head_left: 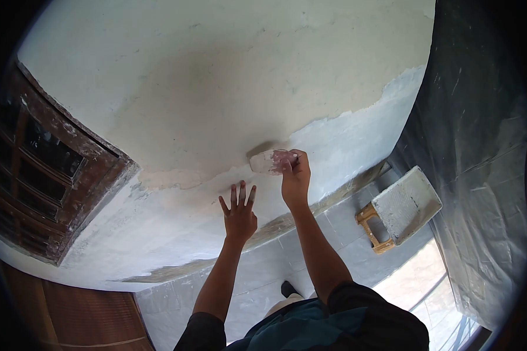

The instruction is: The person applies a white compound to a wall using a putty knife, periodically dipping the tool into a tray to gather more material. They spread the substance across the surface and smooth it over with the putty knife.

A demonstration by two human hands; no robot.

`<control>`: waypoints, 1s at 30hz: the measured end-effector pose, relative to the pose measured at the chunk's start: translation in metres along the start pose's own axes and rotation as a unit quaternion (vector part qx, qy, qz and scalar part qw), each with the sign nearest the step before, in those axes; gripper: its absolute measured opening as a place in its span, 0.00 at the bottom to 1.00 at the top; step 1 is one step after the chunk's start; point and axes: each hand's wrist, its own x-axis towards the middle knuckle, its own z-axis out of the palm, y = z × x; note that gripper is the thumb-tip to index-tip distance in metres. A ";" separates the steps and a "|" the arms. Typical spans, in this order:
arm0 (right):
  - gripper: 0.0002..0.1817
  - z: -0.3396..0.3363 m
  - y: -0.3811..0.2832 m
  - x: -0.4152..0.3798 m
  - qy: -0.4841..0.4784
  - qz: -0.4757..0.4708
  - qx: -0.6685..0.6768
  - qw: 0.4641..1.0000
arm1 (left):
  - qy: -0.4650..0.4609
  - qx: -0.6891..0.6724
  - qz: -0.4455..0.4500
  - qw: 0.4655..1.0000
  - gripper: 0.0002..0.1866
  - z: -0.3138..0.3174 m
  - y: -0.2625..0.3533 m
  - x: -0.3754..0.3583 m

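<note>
In the head view my right hand pinches the edge of a flat, putty-smeared scraper, whitish with a dark pink patch. The scraper lies close against the wall, near the ragged line between the beige upper surface and the white lower coat. To its left, my left hand is open with fingers spread over the white coat. It holds nothing, and its fingertips seem to rest on the wall. Whitish smears show on those fingers.
A white-coated tray sits on a yellowish stool at the right. Plastic sheeting hangs along the right side. A brown-framed window is set in the wall at left. Grey tiles cover the floor below.
</note>
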 end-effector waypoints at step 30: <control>0.07 -0.058 0.008 0.057 0.111 0.028 0.118 0.986 | -0.006 -0.032 -0.005 0.999 0.43 -0.012 0.000 0.002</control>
